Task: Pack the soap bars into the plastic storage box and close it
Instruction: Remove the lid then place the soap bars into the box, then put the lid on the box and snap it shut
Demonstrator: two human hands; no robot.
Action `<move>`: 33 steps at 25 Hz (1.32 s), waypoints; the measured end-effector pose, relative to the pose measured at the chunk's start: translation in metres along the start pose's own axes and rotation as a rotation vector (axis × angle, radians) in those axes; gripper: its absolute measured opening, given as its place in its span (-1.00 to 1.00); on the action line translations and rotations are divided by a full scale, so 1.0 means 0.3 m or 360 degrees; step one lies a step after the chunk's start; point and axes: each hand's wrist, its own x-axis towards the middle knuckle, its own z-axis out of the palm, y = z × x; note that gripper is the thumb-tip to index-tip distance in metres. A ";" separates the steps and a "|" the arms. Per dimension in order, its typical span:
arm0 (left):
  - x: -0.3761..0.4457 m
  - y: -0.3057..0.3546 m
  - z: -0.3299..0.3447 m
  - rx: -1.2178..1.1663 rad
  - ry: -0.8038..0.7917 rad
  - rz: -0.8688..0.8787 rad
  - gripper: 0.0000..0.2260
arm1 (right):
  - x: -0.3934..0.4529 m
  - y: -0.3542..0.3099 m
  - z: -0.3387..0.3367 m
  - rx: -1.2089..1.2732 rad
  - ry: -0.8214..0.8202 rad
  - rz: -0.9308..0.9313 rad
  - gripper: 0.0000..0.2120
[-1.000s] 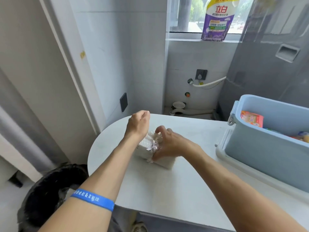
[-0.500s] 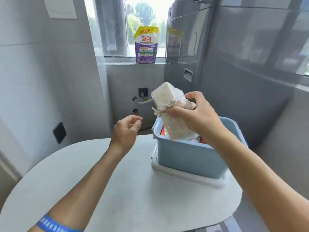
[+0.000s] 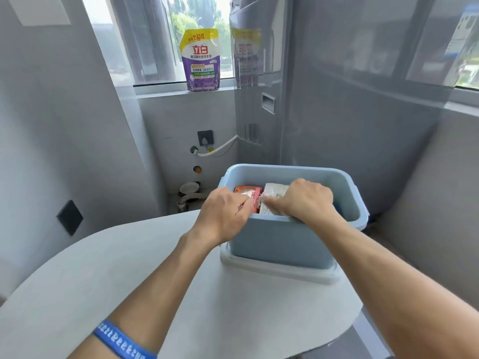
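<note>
Soap [image 3: 275, 190], plastic-wrapped, sits in the blue box [image 3: 280, 239], right hand [image 3: 305, 200] clamped on it, left hand [image 3: 223, 216] pinching its wrap.

Bright, even daylight comes from the window [image 3: 197, 40] well beyond and above both grips; its panes are blown out to white. Shadows on the bench [image 3: 77, 294] below the grips are faint and soft. Wide-angle distortion bends the walls at the edges; fine detail is slightly soft.
</note>
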 end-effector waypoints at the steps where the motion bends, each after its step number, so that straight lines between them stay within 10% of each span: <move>1: -0.005 0.006 0.007 -0.0127 0.0141 -0.0016 -0.73 | 0.006 0.008 0.002 0.0009 -0.0055 -0.0046 -0.37; 7: -0.031 0.005 0.041 -0.1530 0.0443 -0.1317 -0.73 | -0.021 0.291 -0.043 0.0161 0.0674 0.0108 -0.71; 13: -0.039 0.052 0.026 -0.1761 0.0450 -0.1371 -0.75 | -0.069 0.342 0.010 0.2186 0.0285 0.0762 -0.66; 25: -0.310 -0.071 -0.293 -0.1692 0.1023 -0.1280 -0.69 | -0.164 0.018 -0.066 0.2335 0.0155 0.0230 -0.74; 33: -0.469 -0.308 -0.279 -0.1233 0.0838 -0.1789 -0.65 | -0.155 -0.169 0.121 0.2044 -0.0159 -0.0092 -0.87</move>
